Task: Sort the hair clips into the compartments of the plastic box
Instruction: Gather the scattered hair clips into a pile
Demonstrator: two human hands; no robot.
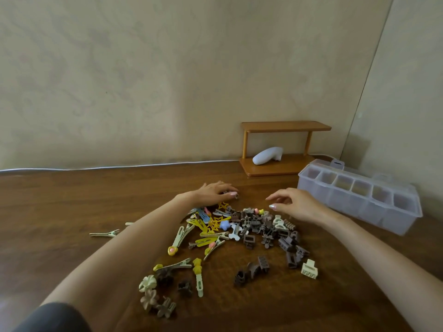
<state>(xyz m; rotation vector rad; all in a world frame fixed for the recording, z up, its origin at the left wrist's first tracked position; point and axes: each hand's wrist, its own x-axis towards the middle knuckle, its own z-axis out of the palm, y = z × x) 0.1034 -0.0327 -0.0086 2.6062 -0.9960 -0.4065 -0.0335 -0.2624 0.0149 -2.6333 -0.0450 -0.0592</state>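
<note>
A heap of hair clips (249, 226) lies on the wooden table (72, 200): brown claw clips on the right, yellow, blue and cream snap and alligator clips on the left. My left hand (215, 191) lies at the far edge of the heap, fingertips pressing on a small dark clip (233, 194). My right hand (292, 203) hovers over the heap's far right side, fingers loosely curled and holding nothing. The clear plastic box (405, 219) with a row of several compartments stands to the right, lid open behind it.
A small wooden shelf (285, 127) stands against the wall behind the heap, with a white handheld device (266, 156) on its lower board. A stray cream alligator clip (105, 234) lies left of my left forearm. A white cable runs along the table's back edge.
</note>
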